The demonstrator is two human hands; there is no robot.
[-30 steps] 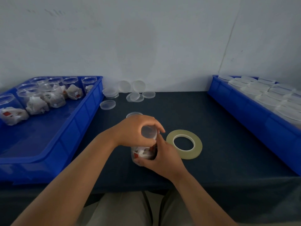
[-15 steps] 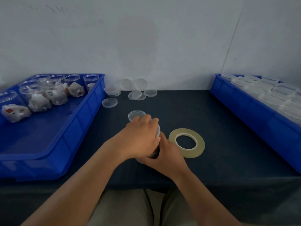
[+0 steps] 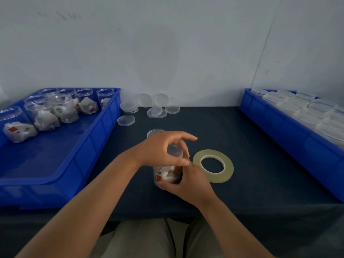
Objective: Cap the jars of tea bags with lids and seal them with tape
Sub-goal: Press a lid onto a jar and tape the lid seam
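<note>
Toward the front edge of the surface [image 3: 260,164], the jar [image 3: 166,175] stands gripped low by the right hand [image 3: 191,181]; the left hand [image 3: 162,151] pinches what seems its lid [image 3: 174,150]. Probably light, slick thin plastic, so best held gently around the wall.

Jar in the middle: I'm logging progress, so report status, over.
Left hand grips the jar at its top, right hand grips its lower body. Tape roll lies flat beside it, untouched. Nothing in the way.
</note>
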